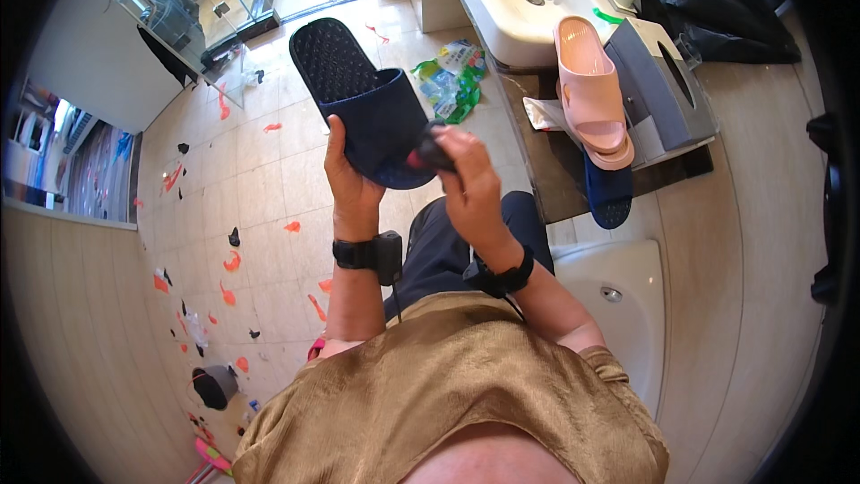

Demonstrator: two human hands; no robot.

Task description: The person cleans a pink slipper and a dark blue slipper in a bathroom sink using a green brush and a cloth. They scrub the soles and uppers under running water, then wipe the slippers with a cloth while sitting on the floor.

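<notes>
My left hand holds a dark blue slide slipper from below, with the thumb on its side near the strap. Pinched in my right hand is a small dark object with a red part, blurred, touching the slipper's toe end; I cannot tell its kind. To the right, a pair of pink slide slippers lies stacked on the counter's edge by the washbasin. Under them another blue slipper sticks out past the counter.
A white washbasin, a grey tissue box and a black plastic bag are at the upper right. A green plastic wrapper and scattered red and black scraps lie on the tiled floor. A bathtub stands right of me.
</notes>
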